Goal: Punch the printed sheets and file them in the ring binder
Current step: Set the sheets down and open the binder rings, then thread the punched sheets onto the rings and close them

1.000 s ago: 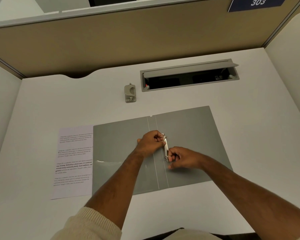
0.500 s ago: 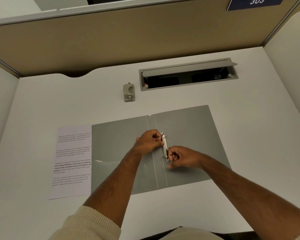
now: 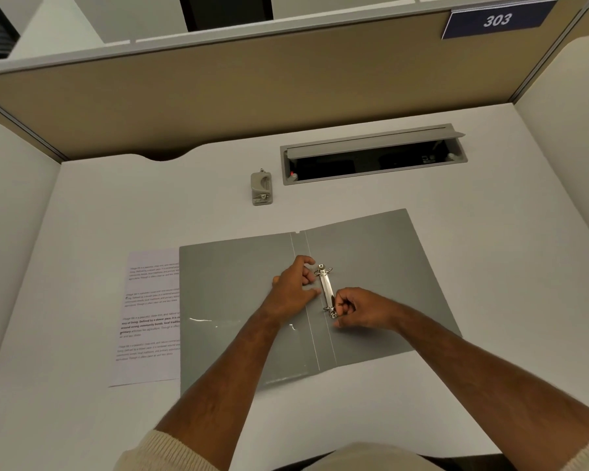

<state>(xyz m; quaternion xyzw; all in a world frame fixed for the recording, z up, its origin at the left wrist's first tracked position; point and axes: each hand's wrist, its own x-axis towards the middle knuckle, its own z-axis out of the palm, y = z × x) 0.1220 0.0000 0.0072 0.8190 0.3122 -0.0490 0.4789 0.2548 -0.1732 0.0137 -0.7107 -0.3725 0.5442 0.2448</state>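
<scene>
2 grey covers of the ring binder [image 3: 238, 300] lie spread flat on the white desk [image 3: 490, 266], nothing filed on the ring mechanism [image 3: 327, 290] beside its spine. The left hand [image 3: 293, 287] rests beside the far ring, fingers loosely curled, holding nothing. The right hand [image 3: 361, 309] pinches the near ring. The printed sheets [image 3: 148, 317] lie partly under the left cover. Farther back stand the hole punch [image 3: 262, 188] and an open cable tray [image 3: 374, 154].

open ring binder [image 3: 371, 253] on the desk [image 3: 490, 266], printed sheets [image 3: 147, 317] tucked under its left edge, hole punch [image 3: 262, 188] behind
</scene>
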